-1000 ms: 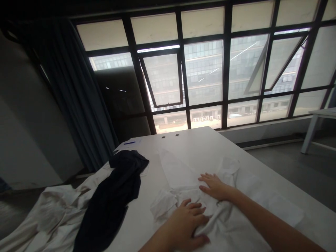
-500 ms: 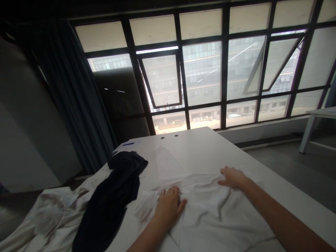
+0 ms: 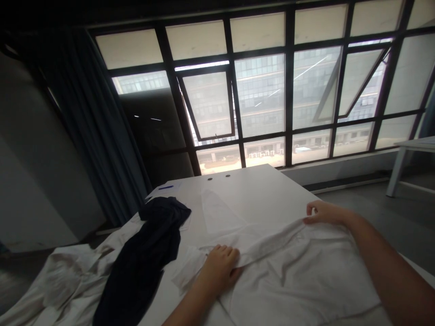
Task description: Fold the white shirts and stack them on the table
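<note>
A wrinkled white cloth (image 3: pixel 292 276) spreads over the near part of the white table, its exact kind hard to make out. My right hand (image 3: pixel 321 213) pinches its far edge between thumb and fingers, lifting it a little at the right. Between my two hands that edge runs as a taut, slanting fold. My left hand (image 3: pixel 222 262) is closed on the cloth further left, fingers together and partly hiding their grip. A bunched end of the cloth lies just left of that hand.
A dark navy garment (image 3: pixel 146 253) lies to the left, over a crumpled pile of whitish cloth (image 3: pixel 68 276) at the table's left side. The white table (image 3: pixel 261 194) holds a blue pen (image 3: pixel 166 187) on paper at the far left. Windows stand beyond.
My right hand has moved right and slightly up, pulling the cloth's edge up and taut. My left hand has closed more and stays in nearly the same place.
</note>
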Available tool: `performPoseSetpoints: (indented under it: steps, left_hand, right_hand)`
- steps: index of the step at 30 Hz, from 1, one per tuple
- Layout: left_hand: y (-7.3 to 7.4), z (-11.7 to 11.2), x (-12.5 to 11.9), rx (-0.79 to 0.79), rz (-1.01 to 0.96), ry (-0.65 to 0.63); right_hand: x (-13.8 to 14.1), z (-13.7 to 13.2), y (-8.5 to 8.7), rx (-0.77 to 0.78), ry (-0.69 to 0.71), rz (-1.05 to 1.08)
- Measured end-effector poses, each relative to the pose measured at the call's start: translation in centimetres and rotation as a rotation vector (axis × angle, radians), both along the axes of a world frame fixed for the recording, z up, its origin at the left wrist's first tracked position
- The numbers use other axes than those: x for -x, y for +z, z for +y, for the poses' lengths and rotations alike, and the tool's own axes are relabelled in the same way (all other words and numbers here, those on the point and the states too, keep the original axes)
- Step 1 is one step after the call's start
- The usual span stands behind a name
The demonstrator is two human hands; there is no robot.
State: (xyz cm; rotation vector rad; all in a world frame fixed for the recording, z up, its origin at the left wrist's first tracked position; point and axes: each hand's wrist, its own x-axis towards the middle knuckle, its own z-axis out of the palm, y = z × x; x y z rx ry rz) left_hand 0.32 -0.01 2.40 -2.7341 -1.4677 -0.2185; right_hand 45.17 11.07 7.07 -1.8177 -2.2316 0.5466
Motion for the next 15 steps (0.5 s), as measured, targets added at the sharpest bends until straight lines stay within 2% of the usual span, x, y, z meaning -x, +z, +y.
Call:
performPoseSetpoints:
  steps: [2,4,6,8,10,12,15]
  left_hand:
    - [0.5,-1.0,-1.0,0.076,0.055,-0.053]
    - [0.7,-1.9,-2.1,0.133,0.084,-0.037]
    - [0.9,-2.7,-2.9,0.186,0.107,0.005]
    - [1.2,-3.4,-3.3,0.249,0.127,0.018]
    - [1.9,-3.8,-3.0,0.323,0.119,0.019]
    - [2.9,-4.0,-2.1,0.376,0.043,0.015]
    - [4.4,-3.0,0.0,0.353,-0.128,0.022]
  right_hand:
    - [-0.7,-0.8,0.9,0.061,-0.003,0.014]
    - [-0.8,-1.4,1.5,0.144,-0.047,0.001]
    - [0.1,-1.6,1.9,0.195,-0.121,-0.027]
    - [1.9,-1.7,2.2,0.161,-0.138,-0.036]
    - [4.7,-2.0,2.1,0.047,-0.049,-0.028]
    - [8.1,-2.5,1.6,-0.051,0.112,-0.03]
    - [13.3,-3.8,-0.5,0.012,0.313,-0.022]
